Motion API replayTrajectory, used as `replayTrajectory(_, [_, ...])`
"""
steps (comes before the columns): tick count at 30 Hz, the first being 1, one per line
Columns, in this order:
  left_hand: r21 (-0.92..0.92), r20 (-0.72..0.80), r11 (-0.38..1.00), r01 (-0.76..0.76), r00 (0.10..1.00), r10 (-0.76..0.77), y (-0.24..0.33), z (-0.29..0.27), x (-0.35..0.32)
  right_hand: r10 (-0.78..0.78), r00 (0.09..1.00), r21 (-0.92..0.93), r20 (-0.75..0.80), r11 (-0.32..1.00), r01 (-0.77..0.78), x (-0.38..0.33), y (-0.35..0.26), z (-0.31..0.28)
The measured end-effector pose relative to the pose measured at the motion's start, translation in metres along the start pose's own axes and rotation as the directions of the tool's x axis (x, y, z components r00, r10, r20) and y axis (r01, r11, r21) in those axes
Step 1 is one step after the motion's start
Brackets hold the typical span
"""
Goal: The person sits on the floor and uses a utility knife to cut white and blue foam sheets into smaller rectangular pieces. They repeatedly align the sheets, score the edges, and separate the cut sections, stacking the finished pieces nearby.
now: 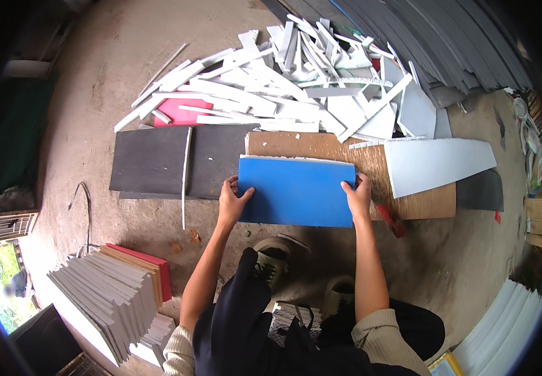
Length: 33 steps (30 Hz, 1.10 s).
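Note:
Between my two hands is a blue foam sheet (pixel 297 191) with a white far edge. My left hand (pixel 234 199) grips its left side, thumb on top and fingers curled beneath. On the opposite side my right hand (pixel 357 193) pinches the edge in the same way. Under and beyond the sheet lies a brown wooden board (pixel 321 145). Just right of my right hand, a red-handled tool (pixel 390 221) rests at the board's near edge; the rest of it is hard to make out. A white sheet with a ragged edge (pixel 440 164) lies on the board's right part.
White offcuts (pixel 252 88) are heaped beyond the boards. A dark board (pixel 149 160) with a thin white strip (pixel 186 182) lies at left. Stacked sheets (pixel 111 288) stand at lower left, more white sheets (pixel 503 332) at lower right. Long grey sheets (pixel 434 41) fill the far right.

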<state>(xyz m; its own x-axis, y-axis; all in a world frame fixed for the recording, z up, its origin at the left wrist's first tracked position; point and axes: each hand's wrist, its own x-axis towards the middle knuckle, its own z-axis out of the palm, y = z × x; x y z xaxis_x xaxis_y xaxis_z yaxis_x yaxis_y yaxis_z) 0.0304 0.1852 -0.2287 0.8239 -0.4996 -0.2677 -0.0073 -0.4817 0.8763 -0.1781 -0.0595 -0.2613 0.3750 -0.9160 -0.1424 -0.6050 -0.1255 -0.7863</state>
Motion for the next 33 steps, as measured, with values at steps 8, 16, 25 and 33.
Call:
replayTrajectory(8, [-0.611, 0.166, 0.785, -0.105, 0.952, 0.257, 0.046, -0.059, 0.007, -0.054, 0.93, 0.651, 0.362, 0.729, -0.211, -0.024, -0.09, -0.05])
replayTrajectory(16, [-0.882, -0.028, 0.442, -0.163, 0.954, 0.297, 0.098, -0.088, 0.039, 0.003, 0.983, 0.911, 0.186, 0.375, -0.173, -0.039, -0.115, -0.032])
replayTrajectory(25, [-0.647, -0.041, 0.755, 0.108, 0.984, -0.176, 0.029, 0.001, -0.016, 0.21, 0.836, 0.723, 0.507, 0.425, -0.545, -0.113, -0.087, 0.033])
replayTrajectory(33, [-0.533, 0.168, 0.821, 0.204, 0.977, -0.133, 0.007, -0.02, -0.005, -0.13, 0.89, 0.239, 0.437, 0.971, 0.025, -0.049, -0.071, 0.052])
